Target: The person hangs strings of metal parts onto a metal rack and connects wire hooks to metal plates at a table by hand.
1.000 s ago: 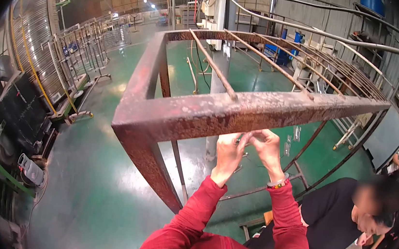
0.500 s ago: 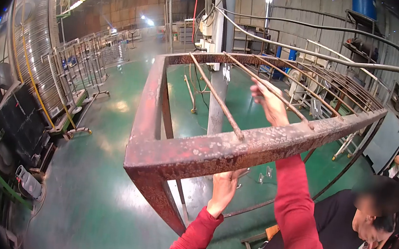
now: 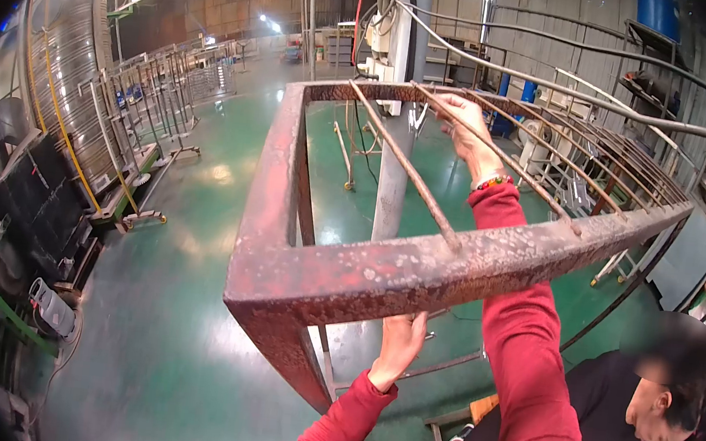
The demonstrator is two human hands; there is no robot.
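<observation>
A rusty metal frame (image 3: 347, 273) with thin crossbars stands before me, its brown paint worn and flaking. My right arm passes up through the frame from below. My right hand (image 3: 468, 134) is at the far rail, its fingers bent together beside a thin rusty rod (image 3: 406, 170); what they pinch, if anything, is too small to make out. A small shiny metal hook (image 3: 416, 120) shows just left of those fingers. Below the near rail is my left hand (image 3: 398, 347), thumb raised; its other fingers are mostly hidden.
A grey pillar (image 3: 393, 182) with cables stands behind the frame. Wheeled metal racks (image 3: 146, 104) and a large ribbed duct (image 3: 61, 95) are on the left. A grey canister (image 3: 54, 310) sits at lower left. Another person (image 3: 609, 402) is low down at right, close to my arm.
My right hand has moved up and away to the far rail, its fingers now gathered by the rod. My left hand stays under the near rail. The view has shifted slightly.
</observation>
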